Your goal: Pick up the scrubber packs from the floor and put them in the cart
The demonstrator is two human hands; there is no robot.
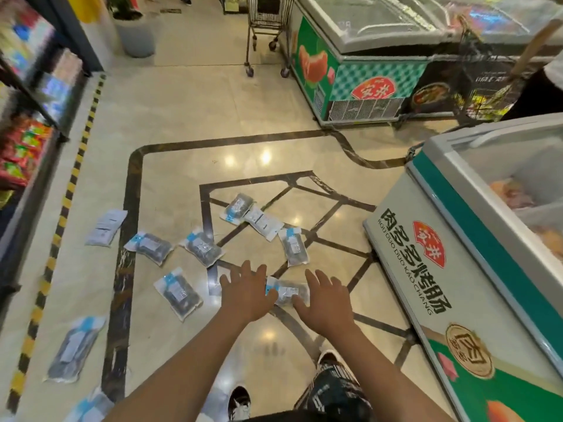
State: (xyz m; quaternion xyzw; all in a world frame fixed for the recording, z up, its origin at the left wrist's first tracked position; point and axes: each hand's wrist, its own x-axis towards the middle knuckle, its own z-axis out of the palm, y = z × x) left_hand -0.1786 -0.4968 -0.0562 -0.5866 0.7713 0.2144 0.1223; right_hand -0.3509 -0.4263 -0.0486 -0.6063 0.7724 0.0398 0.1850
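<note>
Several clear scrubber packs with blue labels lie scattered on the shiny tiled floor. One pack (289, 293) lies between my two hands, partly hidden by them. Others lie near it: one (178, 293) to the left, one (202, 248) further out, one (294, 246) beyond my right hand. My left hand (247, 292) and my right hand (327, 300) both reach down with fingers spread, holding nothing. A wire shopping cart (268, 28) stands far up the aisle, beside a freezer.
A chest freezer (475, 269) stands close on my right, another freezer (359, 65) sits further ahead. Stocked shelves (30, 117) line the left, edged by yellow-black floor tape (70, 190). A grey planter (135, 38) stands at the back left. A person's arm (545, 71) shows at the far right.
</note>
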